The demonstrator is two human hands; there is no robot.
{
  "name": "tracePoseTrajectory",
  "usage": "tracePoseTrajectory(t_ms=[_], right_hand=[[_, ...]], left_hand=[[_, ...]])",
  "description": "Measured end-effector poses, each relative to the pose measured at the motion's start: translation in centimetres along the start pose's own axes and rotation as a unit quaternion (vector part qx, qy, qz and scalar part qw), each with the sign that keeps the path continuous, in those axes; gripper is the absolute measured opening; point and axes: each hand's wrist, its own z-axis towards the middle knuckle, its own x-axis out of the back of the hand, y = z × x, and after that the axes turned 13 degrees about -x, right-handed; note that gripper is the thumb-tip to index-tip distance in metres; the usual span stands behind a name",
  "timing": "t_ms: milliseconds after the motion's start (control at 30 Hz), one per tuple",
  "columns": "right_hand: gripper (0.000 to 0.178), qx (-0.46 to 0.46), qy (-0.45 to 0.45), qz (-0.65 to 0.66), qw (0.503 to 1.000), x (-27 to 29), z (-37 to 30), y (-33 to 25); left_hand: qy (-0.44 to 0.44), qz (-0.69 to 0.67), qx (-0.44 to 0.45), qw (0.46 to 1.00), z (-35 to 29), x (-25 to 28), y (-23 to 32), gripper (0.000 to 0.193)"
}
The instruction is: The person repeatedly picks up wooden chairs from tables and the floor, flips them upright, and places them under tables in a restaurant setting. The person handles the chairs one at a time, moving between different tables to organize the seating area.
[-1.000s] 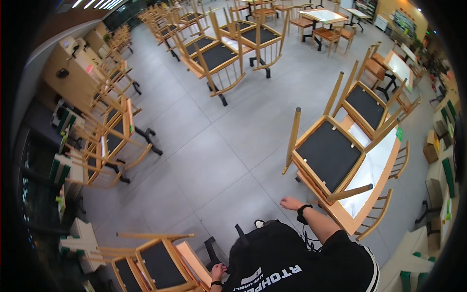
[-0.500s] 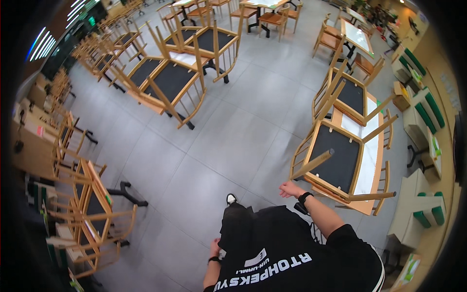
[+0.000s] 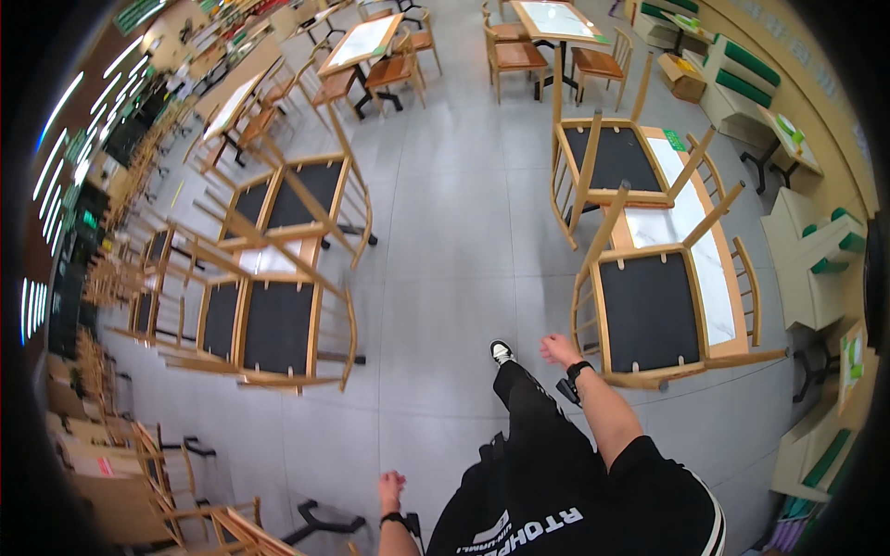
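Observation:
My right hand hangs loosely curled in front of me, with no object showing in it. It is nearest to an upturned wooden chair, whose dark seat underside faces up on a white-topped table; hand and chair look apart. Farther along that table lies a second upturned chair. Low by my left side, my left hand is also loosely curled, nothing visible in it. Black bands circle both wrists. One shoe shows on the floor ahead.
To the left, several upturned chairs rest on tables, legs sticking outward. Ahead stand tables with chairs upright on the floor. Bench seats with green cushions line the right wall. A black table foot lies low on the left.
My view has turned right and moved forward along the grey floor. The right-hand table's chairs now appear straighter beside me. My left hand has swung out from my side.

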Motion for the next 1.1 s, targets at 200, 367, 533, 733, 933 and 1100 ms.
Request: tracePoseTrajectory(t_ms=[200, 367, 533, 733, 933, 1100], right_hand=[[0.036, -0.059, 0.155, 0.180, 0.970, 4.2, 12.6, 0.6], [0.044, -0.125, 0.457, 0.369, 0.800, 8.4, 24.7, 5.9], [0.060, -0.088, 0.385, 0.532, 0.749, 6.1, 16.0, -3.9], [0.062, -0.149, 0.396, 0.535, 0.731, 5.8, 16.1, -4.5], [0.028, -0.048, 0.520, 0.548, 0.653, 7.4, 22.7, 6.5], [0.005, 0.039, 0.484, 0.689, 0.537, 6.7, 15.8, -3.9]], left_hand=[[-0.154, 0.109, 0.038, 0.981, 2.1, -5.7, 5.4, 0.040], [-0.287, 0.260, -0.142, 0.911, 7.9, -8.1, 14.5, 0.031], [-0.152, 0.168, -0.018, 0.974, 15.5, -6.0, 22.7, 0.031], [-0.218, 0.266, -0.130, 0.930, 23.5, -11.7, 37.6, 0.031], [-0.356, 0.300, -0.182, 0.866, 30.5, -18.1, 42.2, 0.030], [-0.442, 0.331, -0.146, 0.821, 37.4, -17.5, 40.6, 0.032]])
